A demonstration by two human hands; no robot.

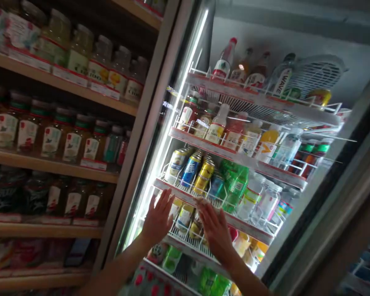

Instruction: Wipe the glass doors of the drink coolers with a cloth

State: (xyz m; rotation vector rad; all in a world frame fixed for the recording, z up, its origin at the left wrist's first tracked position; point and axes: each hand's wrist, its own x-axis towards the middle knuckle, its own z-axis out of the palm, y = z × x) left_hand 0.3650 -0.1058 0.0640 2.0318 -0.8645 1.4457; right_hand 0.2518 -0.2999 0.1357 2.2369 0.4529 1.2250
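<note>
Both hands are raised in front of a lit drinks fridge, at the rail of its can shelf. My left hand (159,218) has its fingers stretched upward and holds nothing I can see. To its right, my right hand (214,228) reaches up to the price strip (179,190), its fingers extended; whether the fingertips touch the strip I cannot tell. Just above stand a blue can (191,167), a yellow can (204,176) and green bottles (236,183). Behind and between the hands, a can with a pale label (184,218) sits on the shelf below.
Wooden shelves (55,164) with rows of bottled drinks run along the left, beside the fridge's metal frame (138,135). Higher wire shelves carry an orange bottle (269,142) and a red-capped bottle (225,61). A dark door edge (320,185) slants down the right.
</note>
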